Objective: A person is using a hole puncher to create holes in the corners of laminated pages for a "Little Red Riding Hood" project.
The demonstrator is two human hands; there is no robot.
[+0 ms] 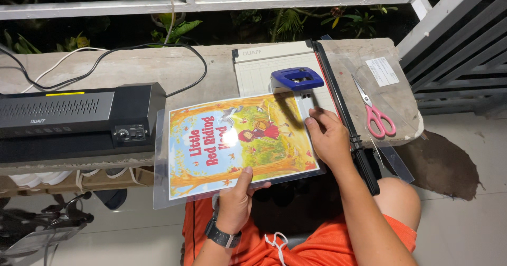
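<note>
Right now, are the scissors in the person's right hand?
No, the scissors lie on the ledge, apart from the right hand, which presses on the laminated sheet.

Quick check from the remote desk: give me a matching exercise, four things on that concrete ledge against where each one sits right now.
Things:
1. pink-handled scissors
2. black laminating machine
3. blue plastic hole punch
4. glossy laminated picture sheet

Places:
A. far left of the concrete ledge
B. on the white paper trimmer, above the sheet
C. held between left hand and right hand
D. right of the trimmer's black arm

Pairs: 1-D, 2-A, 3-B, 4-C
</note>
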